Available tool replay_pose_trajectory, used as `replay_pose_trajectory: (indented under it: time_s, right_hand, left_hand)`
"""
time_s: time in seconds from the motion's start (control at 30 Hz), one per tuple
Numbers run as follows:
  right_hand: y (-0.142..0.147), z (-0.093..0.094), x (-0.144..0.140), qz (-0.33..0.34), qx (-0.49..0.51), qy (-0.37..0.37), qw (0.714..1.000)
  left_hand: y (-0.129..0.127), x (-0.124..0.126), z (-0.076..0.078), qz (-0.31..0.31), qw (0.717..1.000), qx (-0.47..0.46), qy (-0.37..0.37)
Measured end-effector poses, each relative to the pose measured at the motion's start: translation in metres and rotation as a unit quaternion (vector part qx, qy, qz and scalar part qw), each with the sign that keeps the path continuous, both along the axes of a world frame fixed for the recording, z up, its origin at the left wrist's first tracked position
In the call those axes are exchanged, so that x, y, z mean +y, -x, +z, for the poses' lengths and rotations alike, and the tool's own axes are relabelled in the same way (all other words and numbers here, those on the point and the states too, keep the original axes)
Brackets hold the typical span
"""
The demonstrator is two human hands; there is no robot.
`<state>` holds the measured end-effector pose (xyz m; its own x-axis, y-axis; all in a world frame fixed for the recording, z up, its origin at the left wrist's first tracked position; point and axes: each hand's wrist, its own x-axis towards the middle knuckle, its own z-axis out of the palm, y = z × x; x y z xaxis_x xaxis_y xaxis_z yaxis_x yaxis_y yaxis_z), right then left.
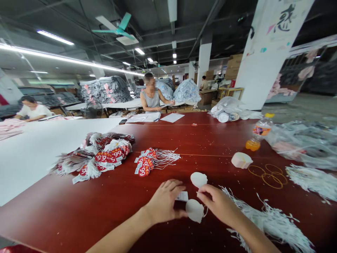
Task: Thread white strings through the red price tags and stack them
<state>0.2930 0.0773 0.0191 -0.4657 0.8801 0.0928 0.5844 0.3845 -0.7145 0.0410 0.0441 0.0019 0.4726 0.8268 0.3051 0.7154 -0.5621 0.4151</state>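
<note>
My left hand (163,202) and my right hand (216,203) meet low in the middle of the dark red table (105,211). Together they pinch a white round tag (194,211), with a small rectangular label (182,196) under my left fingers. A thin white string runs from the tag at my right fingers. Another white round tag (198,179) lies just beyond my hands. A bunch of white strings (265,219) spreads to the right of my right wrist.
Piles of red "9.9" tags (110,156) (145,165) lie to the left. A stack of white tags (241,160), rubber bands (271,175), an orange drink bottle (259,135) and plastic bags (305,142) sit on the right. People sit at tables farther back.
</note>
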Motion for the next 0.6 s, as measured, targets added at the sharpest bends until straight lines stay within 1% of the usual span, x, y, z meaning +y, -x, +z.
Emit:
replay_pose_trajectory:
  time_s: [0.07, 0.13, 0.23, 0.33, 0.47, 0.53, 0.6]
  right_hand:
    - [0.01, -0.003, -0.011, 0.032, -0.044, -0.027, 0.998]
    - [0.019, -0.004, -0.02, 0.065, -0.071, -0.045, 0.994]
    - [0.025, -0.006, -0.026, 0.09, -0.066, -0.049, 0.993]
    - [0.024, -0.008, -0.025, 0.091, -0.04, -0.028, 0.995]
    - [0.022, -0.011, -0.021, 0.071, -0.017, -0.015, 0.997]
    - [0.023, -0.012, -0.019, 0.063, -0.018, -0.018, 0.998]
    - [0.024, -0.014, -0.019, 0.059, -0.022, -0.021, 0.998]
  left_hand:
    - [0.017, 0.005, -0.006, 0.013, 0.999, 0.026, 0.019]
    - [0.029, 0.009, -0.014, 0.012, 0.999, 0.03, 0.012]
    - [0.037, 0.011, -0.019, 0.023, 0.999, 0.032, -0.014]
    - [0.038, 0.014, -0.015, 0.036, 0.999, 0.027, -0.005]
    - [0.036, 0.019, -0.009, 0.014, 0.998, -0.024, 0.049]
    - [0.03, 0.02, -0.01, 0.031, 0.999, -0.009, 0.029]
    - [0.022, 0.02, -0.014, 0.08, 0.996, 0.041, -0.021]
